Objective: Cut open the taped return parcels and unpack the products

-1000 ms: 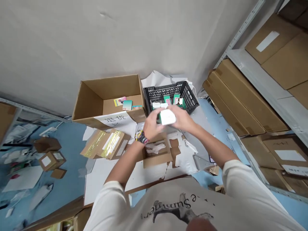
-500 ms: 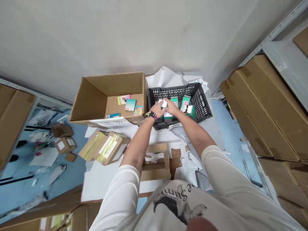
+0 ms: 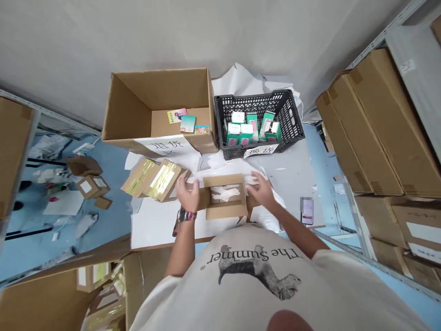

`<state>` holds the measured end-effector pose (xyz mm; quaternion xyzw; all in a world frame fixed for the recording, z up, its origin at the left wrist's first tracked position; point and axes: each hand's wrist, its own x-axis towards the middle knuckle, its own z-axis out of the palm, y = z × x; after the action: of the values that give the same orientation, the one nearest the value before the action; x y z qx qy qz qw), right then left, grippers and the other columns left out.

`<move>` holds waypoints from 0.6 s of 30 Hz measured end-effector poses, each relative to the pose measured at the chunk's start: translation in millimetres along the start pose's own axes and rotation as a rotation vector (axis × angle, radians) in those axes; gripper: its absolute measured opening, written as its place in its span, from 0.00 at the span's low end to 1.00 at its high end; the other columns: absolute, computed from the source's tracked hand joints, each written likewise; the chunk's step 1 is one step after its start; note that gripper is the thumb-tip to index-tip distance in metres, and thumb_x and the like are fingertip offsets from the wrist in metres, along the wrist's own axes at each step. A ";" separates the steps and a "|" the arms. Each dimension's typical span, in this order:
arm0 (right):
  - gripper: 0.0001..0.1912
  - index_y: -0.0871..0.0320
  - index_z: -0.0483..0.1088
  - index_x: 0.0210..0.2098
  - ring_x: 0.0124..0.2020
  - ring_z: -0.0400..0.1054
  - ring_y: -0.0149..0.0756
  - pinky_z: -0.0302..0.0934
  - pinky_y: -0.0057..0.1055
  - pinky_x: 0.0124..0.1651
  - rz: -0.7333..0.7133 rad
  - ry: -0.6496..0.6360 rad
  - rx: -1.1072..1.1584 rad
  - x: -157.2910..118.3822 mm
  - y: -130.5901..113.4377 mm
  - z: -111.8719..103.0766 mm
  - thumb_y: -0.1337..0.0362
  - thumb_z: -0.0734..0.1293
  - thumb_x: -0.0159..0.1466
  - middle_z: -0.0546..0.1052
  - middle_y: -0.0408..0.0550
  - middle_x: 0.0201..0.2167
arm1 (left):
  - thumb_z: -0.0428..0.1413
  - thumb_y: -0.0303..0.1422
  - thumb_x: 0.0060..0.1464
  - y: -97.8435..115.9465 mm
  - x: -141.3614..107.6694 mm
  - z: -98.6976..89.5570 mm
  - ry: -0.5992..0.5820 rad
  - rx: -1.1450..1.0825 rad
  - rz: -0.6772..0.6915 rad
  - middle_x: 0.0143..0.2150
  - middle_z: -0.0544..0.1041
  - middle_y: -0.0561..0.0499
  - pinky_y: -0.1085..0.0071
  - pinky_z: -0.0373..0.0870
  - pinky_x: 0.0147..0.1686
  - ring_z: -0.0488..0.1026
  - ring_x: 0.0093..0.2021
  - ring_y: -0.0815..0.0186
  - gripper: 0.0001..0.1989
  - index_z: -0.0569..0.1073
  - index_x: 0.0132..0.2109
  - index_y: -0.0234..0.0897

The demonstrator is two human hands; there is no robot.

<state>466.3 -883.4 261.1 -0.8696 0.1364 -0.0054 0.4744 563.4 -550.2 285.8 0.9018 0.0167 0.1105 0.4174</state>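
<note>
An open small cardboard box (image 3: 225, 212) lies on the table in front of me, with white paper scraps (image 3: 225, 193) inside. My left hand (image 3: 188, 195) is at its left side, fingers apart and holding nothing. Beside the right side of that box is my right hand (image 3: 262, 188), also empty, with its fingers spread. Beyond them stands a black plastic crate (image 3: 292, 133) with several green-and-white boxes (image 3: 246, 133) in it. Left of the crate, a large open carton (image 3: 134, 105) contains a teal box (image 3: 188, 123) and small colourful packs (image 3: 177, 116).
Taped parcels (image 3: 161, 179) lie to the left on the table. A phone (image 3: 307, 211) rests near the right edge. Shelves with large cartons (image 3: 375, 119) rise on the right. Below left, a big carton (image 3: 44, 303) holds more parcels.
Both hands have left the black crate and come back toward me, to either side of the small cardboard box. The white-topped box they held now sits in the crate. The view has tilted down.
</note>
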 end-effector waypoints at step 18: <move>0.24 0.54 0.80 0.47 0.43 0.79 0.47 0.80 0.40 0.42 0.283 0.464 0.463 -183.7 -11.1 8.8 0.41 0.71 0.64 0.86 0.49 0.43 | 0.66 0.52 0.58 -15.1 -107.8 -31.9 -0.422 -0.513 -0.220 0.42 0.86 0.48 0.62 0.81 0.50 0.82 0.44 0.58 0.20 0.81 0.45 0.39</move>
<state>293.2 -825.9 287.4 -0.6873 0.3546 -0.1679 0.6113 452.5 -529.7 274.4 0.7634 -0.0011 -0.1232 0.6340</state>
